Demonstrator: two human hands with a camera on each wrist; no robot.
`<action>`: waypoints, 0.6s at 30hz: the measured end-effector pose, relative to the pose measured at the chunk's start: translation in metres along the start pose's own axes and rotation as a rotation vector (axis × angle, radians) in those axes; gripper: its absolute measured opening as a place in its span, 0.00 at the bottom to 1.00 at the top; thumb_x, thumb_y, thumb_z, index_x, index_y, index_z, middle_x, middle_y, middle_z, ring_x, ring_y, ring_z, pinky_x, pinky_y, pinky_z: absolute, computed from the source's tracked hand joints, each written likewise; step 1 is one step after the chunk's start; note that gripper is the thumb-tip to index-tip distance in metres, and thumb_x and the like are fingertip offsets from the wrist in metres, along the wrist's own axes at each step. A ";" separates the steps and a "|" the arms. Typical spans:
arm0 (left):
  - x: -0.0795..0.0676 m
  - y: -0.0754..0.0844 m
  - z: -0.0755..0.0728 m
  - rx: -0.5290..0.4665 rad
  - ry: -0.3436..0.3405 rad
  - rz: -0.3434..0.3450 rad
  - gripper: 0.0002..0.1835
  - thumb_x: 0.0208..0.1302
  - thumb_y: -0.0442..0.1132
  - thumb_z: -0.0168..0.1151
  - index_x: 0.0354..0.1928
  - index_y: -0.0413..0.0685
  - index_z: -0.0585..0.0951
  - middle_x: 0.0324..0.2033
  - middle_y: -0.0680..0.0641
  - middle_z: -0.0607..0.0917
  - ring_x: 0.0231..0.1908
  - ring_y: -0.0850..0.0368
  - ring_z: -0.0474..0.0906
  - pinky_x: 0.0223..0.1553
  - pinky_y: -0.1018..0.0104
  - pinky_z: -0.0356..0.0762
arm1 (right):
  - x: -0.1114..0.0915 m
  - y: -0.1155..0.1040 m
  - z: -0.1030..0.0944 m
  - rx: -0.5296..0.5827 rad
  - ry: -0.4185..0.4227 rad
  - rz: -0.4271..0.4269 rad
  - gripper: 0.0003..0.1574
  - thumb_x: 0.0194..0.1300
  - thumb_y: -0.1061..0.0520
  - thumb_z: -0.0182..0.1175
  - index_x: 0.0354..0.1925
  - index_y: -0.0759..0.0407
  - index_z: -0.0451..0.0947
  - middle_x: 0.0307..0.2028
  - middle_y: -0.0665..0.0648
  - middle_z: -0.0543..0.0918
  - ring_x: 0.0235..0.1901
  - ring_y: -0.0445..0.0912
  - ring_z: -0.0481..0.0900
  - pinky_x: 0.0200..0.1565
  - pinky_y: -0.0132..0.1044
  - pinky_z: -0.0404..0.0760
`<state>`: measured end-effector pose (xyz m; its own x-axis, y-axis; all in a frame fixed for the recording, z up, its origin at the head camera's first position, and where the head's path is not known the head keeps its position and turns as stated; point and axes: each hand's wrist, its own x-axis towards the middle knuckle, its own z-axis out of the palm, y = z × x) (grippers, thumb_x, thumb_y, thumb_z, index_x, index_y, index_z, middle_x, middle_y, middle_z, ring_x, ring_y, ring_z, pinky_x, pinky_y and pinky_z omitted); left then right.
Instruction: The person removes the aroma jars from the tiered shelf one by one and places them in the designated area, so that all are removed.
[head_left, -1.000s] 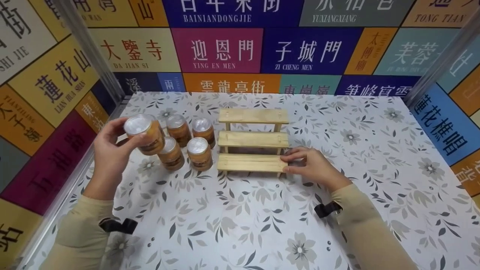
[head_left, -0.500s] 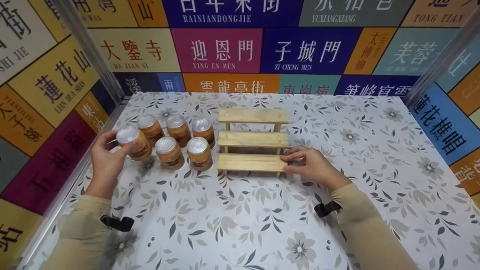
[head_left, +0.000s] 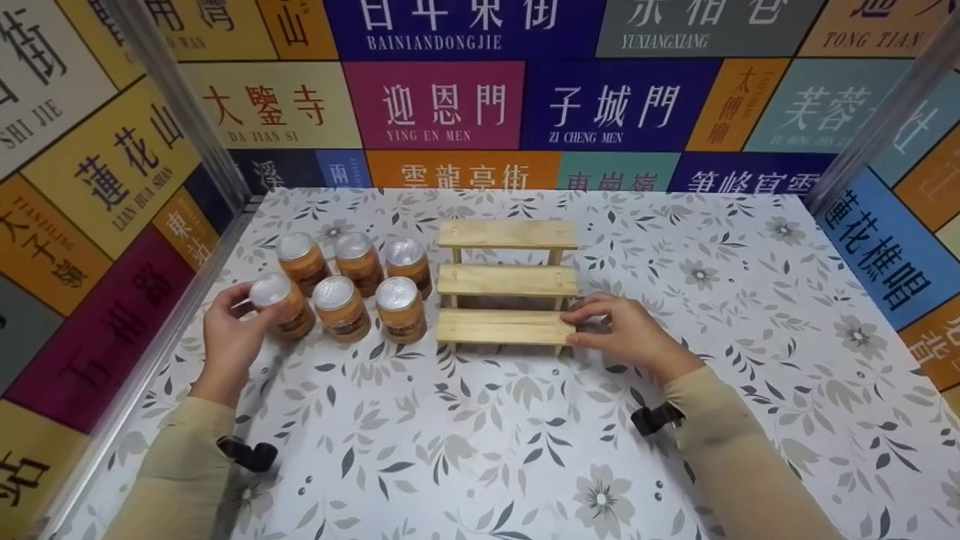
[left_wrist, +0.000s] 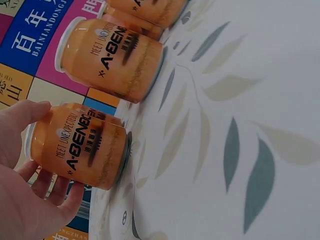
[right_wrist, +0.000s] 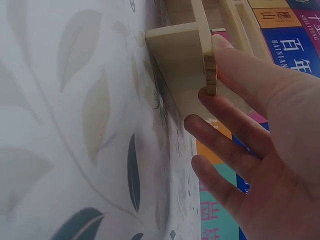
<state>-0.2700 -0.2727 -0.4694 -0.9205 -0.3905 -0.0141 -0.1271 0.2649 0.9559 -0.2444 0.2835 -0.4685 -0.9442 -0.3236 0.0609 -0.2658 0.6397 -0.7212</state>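
Note:
My left hand grips an orange can with a silvery lid, thumb on one side and fingers curled on the other. In the left wrist view this can stands upright at the table surface, at the near left end of a group of like cans. A small three-step wooden stand is right of the cans. At its lowest step, my right hand pinches the right end. In the right wrist view, thumb and index finger meet the board's end; the other fingers are extended.
The cans form two rows just left of the stand. A white cloth with grey flowers and leaves covers the table. Colourful sign-printed panels wall the back and both sides.
My left hand has lowered a can from above the group to the front row's left end. Another can now shows behind it. The right hand and the stand have stayed put.

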 end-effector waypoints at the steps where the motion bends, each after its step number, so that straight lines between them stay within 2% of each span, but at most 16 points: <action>1: 0.000 -0.001 0.001 0.006 -0.002 0.003 0.33 0.64 0.39 0.72 0.69 0.44 0.72 0.65 0.48 0.74 0.61 0.58 0.70 0.52 0.77 0.74 | 0.000 0.000 0.000 -0.007 -0.001 -0.005 0.23 0.60 0.50 0.77 0.54 0.48 0.88 0.55 0.55 0.85 0.60 0.54 0.80 0.61 0.55 0.81; 5: -0.001 0.000 0.002 0.028 -0.031 0.021 0.34 0.66 0.41 0.71 0.71 0.43 0.70 0.67 0.45 0.73 0.63 0.56 0.70 0.57 0.73 0.73 | -0.002 0.000 -0.001 -0.045 0.008 -0.035 0.22 0.60 0.50 0.76 0.54 0.49 0.88 0.56 0.56 0.85 0.61 0.56 0.80 0.64 0.58 0.78; 9: -0.003 0.006 0.002 0.068 -0.086 0.068 0.41 0.66 0.46 0.72 0.76 0.43 0.64 0.72 0.42 0.70 0.69 0.51 0.66 0.71 0.59 0.68 | -0.004 0.003 -0.002 -0.060 0.051 -0.079 0.24 0.60 0.49 0.76 0.55 0.49 0.88 0.59 0.57 0.84 0.64 0.57 0.78 0.70 0.57 0.72; 11: -0.006 0.011 0.002 0.106 -0.087 0.126 0.43 0.65 0.47 0.72 0.77 0.43 0.62 0.73 0.39 0.67 0.72 0.47 0.64 0.75 0.52 0.64 | -0.006 0.004 -0.005 -0.047 0.076 -0.095 0.25 0.59 0.47 0.77 0.55 0.49 0.88 0.61 0.56 0.84 0.66 0.56 0.77 0.72 0.56 0.69; 13: -0.010 0.017 0.002 0.159 -0.052 0.204 0.41 0.66 0.46 0.71 0.76 0.43 0.64 0.73 0.38 0.66 0.72 0.44 0.63 0.75 0.48 0.60 | -0.008 0.006 -0.011 -0.032 0.106 -0.102 0.26 0.59 0.47 0.76 0.56 0.50 0.87 0.62 0.55 0.83 0.67 0.55 0.76 0.73 0.55 0.68; 15: -0.013 0.026 0.002 0.208 0.011 0.300 0.35 0.67 0.44 0.69 0.72 0.43 0.68 0.70 0.37 0.68 0.72 0.43 0.64 0.74 0.46 0.61 | -0.009 0.006 -0.019 -0.055 0.144 -0.090 0.27 0.62 0.46 0.75 0.57 0.51 0.86 0.64 0.55 0.82 0.68 0.55 0.75 0.73 0.56 0.67; 18: -0.017 0.040 0.006 0.276 0.088 0.433 0.27 0.68 0.40 0.64 0.67 0.44 0.74 0.68 0.38 0.71 0.71 0.43 0.65 0.73 0.44 0.62 | -0.010 0.007 -0.034 -0.187 0.210 -0.048 0.29 0.68 0.43 0.68 0.62 0.54 0.83 0.67 0.57 0.79 0.69 0.58 0.73 0.71 0.60 0.68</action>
<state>-0.2617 -0.2497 -0.4327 -0.8775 -0.2630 0.4010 0.1546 0.6365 0.7556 -0.2433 0.3151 -0.4511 -0.9441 -0.2175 0.2478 -0.3240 0.7508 -0.5756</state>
